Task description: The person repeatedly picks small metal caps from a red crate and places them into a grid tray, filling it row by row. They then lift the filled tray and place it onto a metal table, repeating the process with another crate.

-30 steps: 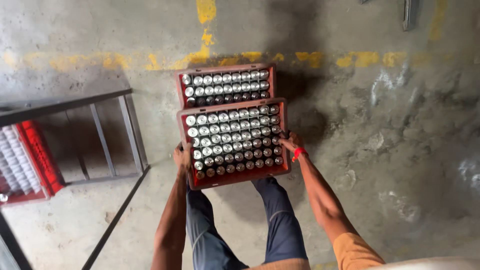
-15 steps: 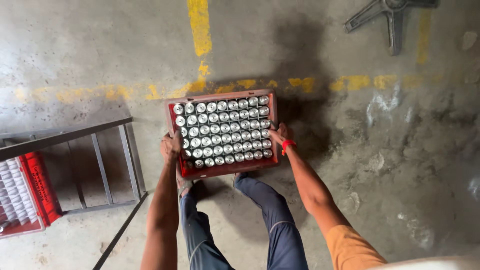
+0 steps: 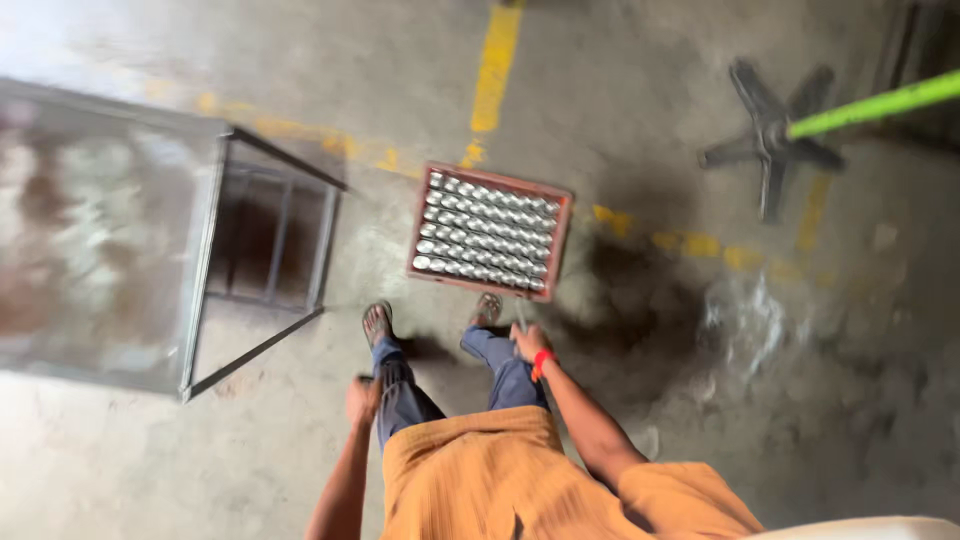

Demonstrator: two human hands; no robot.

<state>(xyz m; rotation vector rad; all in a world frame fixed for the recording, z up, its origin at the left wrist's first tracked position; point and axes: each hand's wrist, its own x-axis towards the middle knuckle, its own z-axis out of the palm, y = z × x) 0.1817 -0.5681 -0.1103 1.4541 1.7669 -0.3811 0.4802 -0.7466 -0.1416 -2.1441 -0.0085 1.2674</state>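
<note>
Grey concrete floor [image 3: 700, 420] bears a red plastic crate [image 3: 490, 232] packed with silver-capped bottles [image 3: 485, 225]. Behind the crate, both hands are released: left hand [image 3: 361, 400] and right hand [image 3: 529, 343] grasp nothing.

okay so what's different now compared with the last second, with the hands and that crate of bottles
Both hands have let go of the red crate of bottles, which they gripped by its sides before; it now sits on the concrete floor ahead of the feet. The left hand and right hand have drawn back beside the legs, empty. The view has swung, so the metal rack looks nearer. The crate remains full.
</note>
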